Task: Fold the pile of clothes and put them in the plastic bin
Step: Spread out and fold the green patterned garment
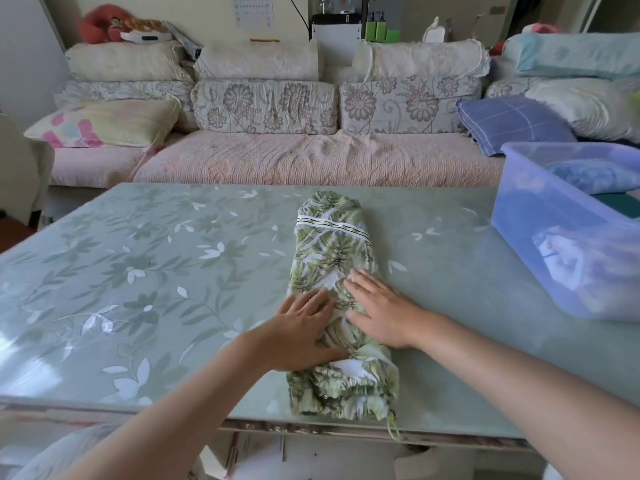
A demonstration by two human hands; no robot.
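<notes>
Stretches both bare arms forward over the desk (145,258). Runs the left forearm (180,407) in from the near left, slanting far and right. Lays the left grip (303,332) palm down, fingers (313,301) straight and close together, tips pointing far and right, thumb stretched out rightward on the near side. Runs the right forearm (519,372) in from the near right, slanting far and left. Lays the right grip (381,310) palm down too, fingers (360,282) straight and slightly spread, tips aimed far and left, thumb pointing left. Presses both flat on the folded cloth (332,251), close side by side but not touching, the right a little farther than the left.
</notes>
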